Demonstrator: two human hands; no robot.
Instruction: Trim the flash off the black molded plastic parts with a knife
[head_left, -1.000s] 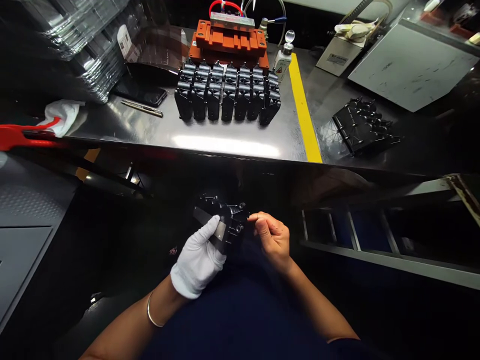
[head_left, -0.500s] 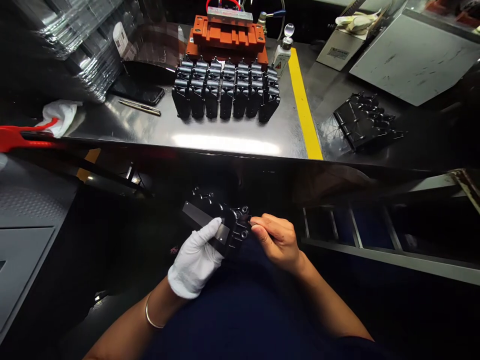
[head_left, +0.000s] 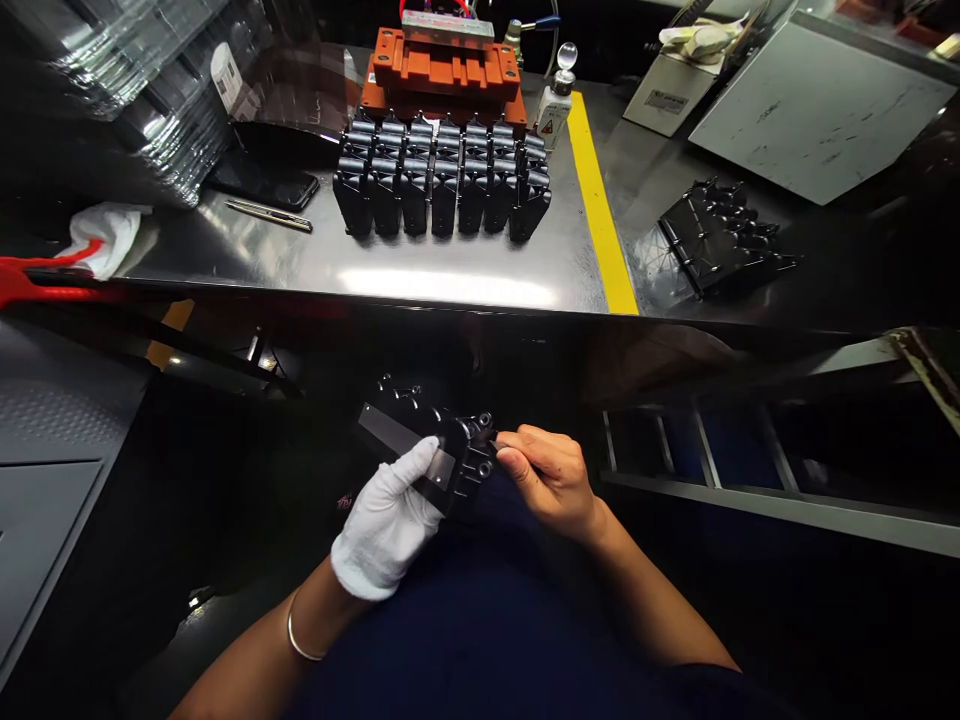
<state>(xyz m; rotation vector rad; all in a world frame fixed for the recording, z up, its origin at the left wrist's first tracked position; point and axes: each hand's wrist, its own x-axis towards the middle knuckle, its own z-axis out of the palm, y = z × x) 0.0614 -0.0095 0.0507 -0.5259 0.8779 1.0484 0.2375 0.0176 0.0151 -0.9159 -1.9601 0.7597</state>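
Note:
My left hand (head_left: pixel 390 520), in a white glove, is closed around a black molded plastic part (head_left: pixel 420 415), thumb on its flat face. The part is tilted, held over my lap in front of the bench edge. Bare and pinched, my right hand (head_left: pixel 551 475) is at the part's right end, beside its small round bosses. Between thumb and forefinger is something thin and dark, too small to name. On the bench stands a row of several similar black parts (head_left: pixel 446 180). Another black part (head_left: pixel 720 235) lies at the right, beyond the yellow tape.
An orange fixture (head_left: pixel 446 70) stands behind the row, a small white bottle (head_left: pixel 553 108) beside it. Left are a pen (head_left: pixel 268 215), a phone (head_left: pixel 274 185), a white cloth (head_left: pixel 109 238) and stacked clear trays (head_left: pixel 165 130). Yellow tape (head_left: pixel 600 210) crosses the steel bench (head_left: pixel 247 255). A metal rack (head_left: pixel 780 510) is right.
The view has shifted slightly, so the bench things sit a little further left. Both hands keep the same hold, with the right fingertips still at the part's end.

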